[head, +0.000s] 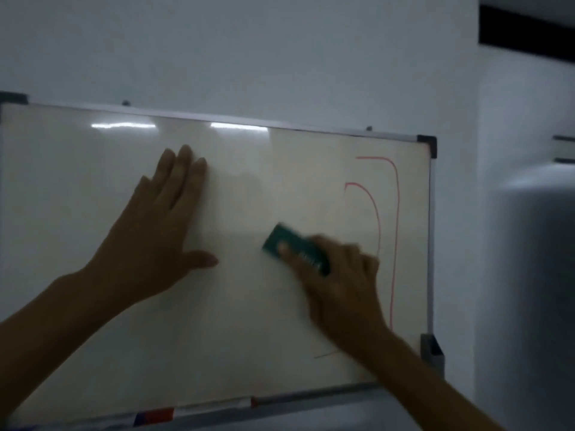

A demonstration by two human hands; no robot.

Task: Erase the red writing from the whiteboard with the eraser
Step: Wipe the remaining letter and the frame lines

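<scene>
A framed whiteboard hangs on the wall and fills most of the view. Two curved red lines run down its right side. My right hand grips a dark green eraser and presses it against the board just left of the inner red line; the hand and eraser are blurred. My left hand lies flat on the board's left half, fingers spread upward, holding nothing. A short faint dark stroke shows near the lower right, partly behind my right forearm.
A marker tray runs along the board's bottom edge with markers lying in it. A grey bracket sits at the board's lower right corner. A white wall corner stands right of the board.
</scene>
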